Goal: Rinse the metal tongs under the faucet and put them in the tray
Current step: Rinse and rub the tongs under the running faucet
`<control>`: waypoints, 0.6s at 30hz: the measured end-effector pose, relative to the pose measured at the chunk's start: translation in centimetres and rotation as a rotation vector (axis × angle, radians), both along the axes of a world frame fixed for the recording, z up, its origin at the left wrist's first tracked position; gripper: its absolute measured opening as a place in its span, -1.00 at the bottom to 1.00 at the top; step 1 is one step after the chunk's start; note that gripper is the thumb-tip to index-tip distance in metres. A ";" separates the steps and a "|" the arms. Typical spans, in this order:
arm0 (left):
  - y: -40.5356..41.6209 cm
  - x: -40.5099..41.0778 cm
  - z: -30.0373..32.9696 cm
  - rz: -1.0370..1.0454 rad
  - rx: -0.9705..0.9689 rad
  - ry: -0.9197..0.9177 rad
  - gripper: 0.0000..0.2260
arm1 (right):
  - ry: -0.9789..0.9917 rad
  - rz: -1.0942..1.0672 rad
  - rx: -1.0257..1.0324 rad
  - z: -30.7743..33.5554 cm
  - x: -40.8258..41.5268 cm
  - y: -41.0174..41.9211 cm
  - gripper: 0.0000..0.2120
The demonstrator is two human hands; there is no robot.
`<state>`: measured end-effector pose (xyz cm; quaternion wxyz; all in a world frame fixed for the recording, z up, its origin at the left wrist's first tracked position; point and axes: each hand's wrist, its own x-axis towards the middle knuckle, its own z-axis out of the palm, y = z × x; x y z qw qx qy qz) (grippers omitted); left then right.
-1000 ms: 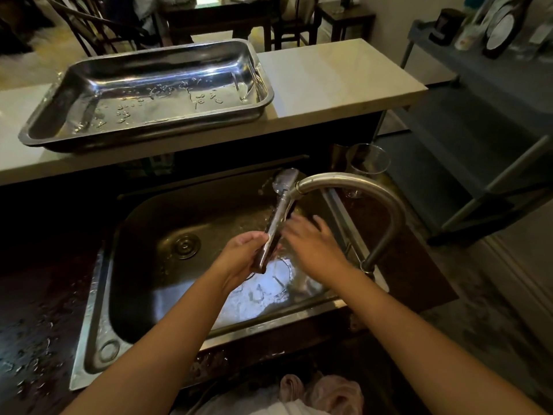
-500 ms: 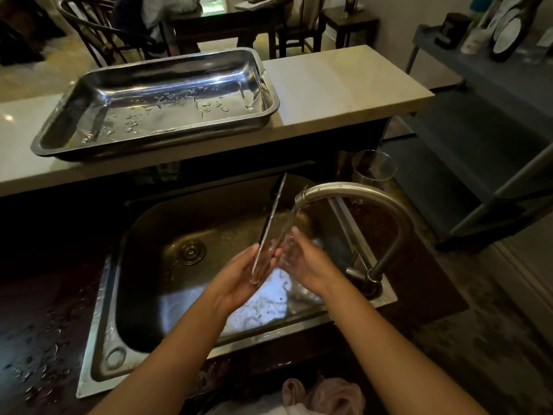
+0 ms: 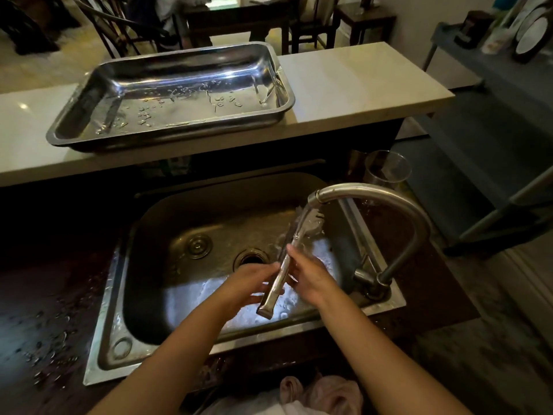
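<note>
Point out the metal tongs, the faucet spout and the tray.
metal tongs (image 3: pixel 276 287): head view, on the shaft between the two hands.
faucet spout (image 3: pixel 368 190): head view, top of the curved pipe.
tray (image 3: pixel 285 85): head view, on its right rim.

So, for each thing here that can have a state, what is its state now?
faucet: running
metal tongs: in both hands, tips under the stream
left hand: gripping the tongs
right hand: on the tongs
tray: wet, no tongs in it
sink: wet
glass: upright
</note>
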<state>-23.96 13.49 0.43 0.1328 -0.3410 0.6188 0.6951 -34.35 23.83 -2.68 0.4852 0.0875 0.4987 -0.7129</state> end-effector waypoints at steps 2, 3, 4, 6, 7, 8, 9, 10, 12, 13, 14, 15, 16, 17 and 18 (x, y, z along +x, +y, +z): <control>0.0 -0.6 0.1 -0.065 -0.175 -0.019 -0.75 | 0.080 0.025 0.080 -0.2 0.2 -0.2 -0.94; 0.1 -0.8 0.2 -0.073 -0.201 -0.021 -0.78 | 0.123 0.045 0.137 -0.3 0.2 -0.3 -0.88; 0.2 -0.8 0.1 -0.065 -0.184 -0.017 -0.81 | 0.159 0.065 0.184 -0.5 0.3 -0.4 -0.79; 0.3 -0.6 -0.1 -0.023 -0.083 -0.009 -0.84 | 0.217 0.096 0.237 -0.8 0.1 -0.5 -0.58; 0.2 -0.3 -0.2 -0.007 -0.031 -0.009 -0.85 | 0.219 0.093 0.247 -0.7 -0.2 -0.5 -0.49; 0.0 0.0 -0.3 -0.001 0.009 -0.013 -0.87 | 0.190 0.064 0.225 -0.6 -0.8 -0.5 -0.42; -0.2 0.3 -0.5 -0.004 0.035 -0.019 -0.87 | 0.138 0.010 0.175 -0.3 -1.4 -0.3 -0.35; -0.3 0.7 -0.7 -0.014 0.050 -0.026 -0.87 | 0.109 -0.036 0.141 -0.2 -2.2 -0.3 -0.27; -0.3 1.2 -1.0 -0.037 0.063 -0.037 -0.86 | 0.173 -0.029 0.186 -0.3 -3.8 -0.3 -0.16; -0.3 1.4 -1.1 -0.044 0.068 -0.033 -0.86 | 0.251 0.007 0.262 -0.4 -4.2 -0.3 -0.17; -0.3 1.5 -1.1 -0.047 0.071 -0.027 -0.87 | 0.331 0.044 0.342 -0.5 -4.5 -0.5 -0.23; -0.4 1.6 -1.0 -0.049 0.073 -0.021 -0.88 | 0.403 0.062 0.407 -0.5 -4.7 -0.5 -0.38; -0.4 1.6 -0.9 -0.050 0.075 -0.014 -0.89 | 0.476 0.055 0.437 -0.3 -4.9 -0.6 -0.60; -0.5 1.7 -0.8 -0.051 0.077 -0.007 -0.89 | 0.543 0.033 0.440 0.1 -5.1 -0.6 -0.79; -0.6 1.7 -0.7 -0.047 0.084 -0.003 -0.89 | 0.622 0.019 0.451 0.4 -5.4 -0.5 -0.79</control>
